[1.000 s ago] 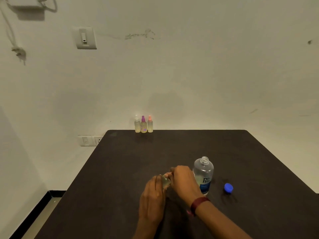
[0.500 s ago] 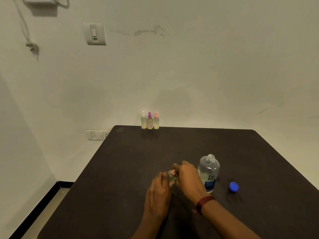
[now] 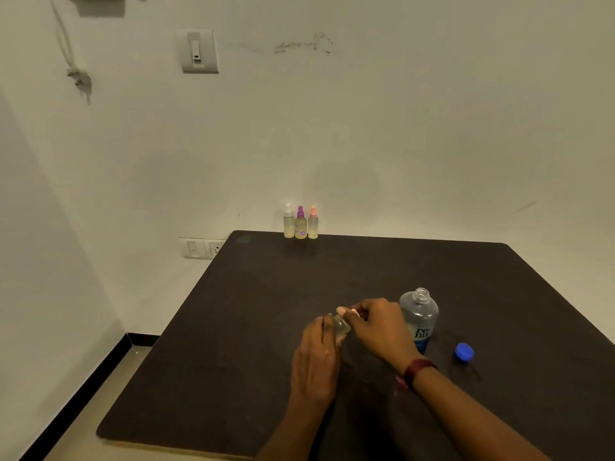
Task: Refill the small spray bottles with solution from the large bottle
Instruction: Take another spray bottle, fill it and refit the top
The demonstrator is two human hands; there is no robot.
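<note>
Four small spray bottles show: a row of three (image 3: pixel 301 224) stands capped at the table's (image 3: pixel 233 361) far edge, eleven o'clock from the hands, likely parked aside, and the fourth bottle (image 3: pixel 340 327) is gripped in the left hand (image 3: pixel 316 357) near the table's middle. The right hand (image 3: pixel 379 324) pinches its pink top (image 3: pixel 346 311), a hold suited to twisting while the left steadies the body; on or off, I cannot tell. One large bottle (image 3: pixel 420 319) stands open at the right hand's three o'clock, close for pouring, its one blue cap (image 3: pixel 465 352) lying at its four o'clock.
</note>
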